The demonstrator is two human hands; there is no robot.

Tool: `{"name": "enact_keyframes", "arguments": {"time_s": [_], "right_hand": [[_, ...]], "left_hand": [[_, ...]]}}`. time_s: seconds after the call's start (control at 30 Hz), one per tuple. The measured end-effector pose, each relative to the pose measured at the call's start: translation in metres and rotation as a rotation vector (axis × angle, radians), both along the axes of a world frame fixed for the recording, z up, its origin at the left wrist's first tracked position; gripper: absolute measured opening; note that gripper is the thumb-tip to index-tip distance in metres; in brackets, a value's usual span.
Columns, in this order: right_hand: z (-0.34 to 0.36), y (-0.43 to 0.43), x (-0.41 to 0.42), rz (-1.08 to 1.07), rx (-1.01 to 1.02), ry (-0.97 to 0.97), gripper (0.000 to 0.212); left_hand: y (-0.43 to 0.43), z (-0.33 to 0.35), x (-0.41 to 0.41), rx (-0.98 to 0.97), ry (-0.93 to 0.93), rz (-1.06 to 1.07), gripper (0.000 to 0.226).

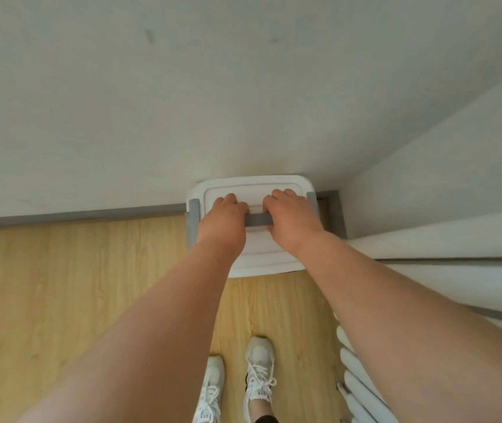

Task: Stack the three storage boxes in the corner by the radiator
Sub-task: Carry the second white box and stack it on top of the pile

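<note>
One white storage box (259, 254) with a white lid and grey side clips sits in the corner against the wall, seen from straight above. A grey handle (257, 220) runs across the middle of its lid. My left hand (224, 216) and my right hand (289, 216) are both curled around that handle, side by side, knuckles up. My forearms hide the box's near corners. Whether other boxes lie under it cannot be told from this angle.
A white radiator (356, 377) stands at the right, close to my right arm, under a white sill (442, 248). White walls with a grey skirting board (76, 216) meet behind the box. The floor (60, 285) is light wood. My two white trainers (259, 374) stand just before the box.
</note>
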State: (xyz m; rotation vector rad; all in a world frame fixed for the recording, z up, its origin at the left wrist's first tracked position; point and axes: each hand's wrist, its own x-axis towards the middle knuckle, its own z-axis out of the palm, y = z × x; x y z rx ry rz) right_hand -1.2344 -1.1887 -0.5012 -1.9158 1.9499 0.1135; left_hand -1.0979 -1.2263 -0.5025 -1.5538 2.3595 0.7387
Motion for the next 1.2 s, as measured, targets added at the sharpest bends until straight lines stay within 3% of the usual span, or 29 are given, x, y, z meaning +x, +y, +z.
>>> {"name": "enact_keyframes", "arguments": {"time_s": [0.63, 0.9, 1.2], "right_hand": [[-0.007, -0.017, -0.006, -0.057, 0.022, -0.042, 0.025], [-0.002, -0.005, 0.005, -0.163, 0.039, -0.073, 0.057], [0.027, 0.030, 0.019, -0.245, 0.066, -0.069, 0.055]], "left_hand": [[-0.018, -0.005, -0.011, -0.047, 0.006, 0.028, 0.035], [0.001, -0.007, 0.009, -0.065, 0.071, 0.003, 0.060], [0.038, 0.018, 0.050, 0.042, -0.097, 0.039, 0.059]]}}
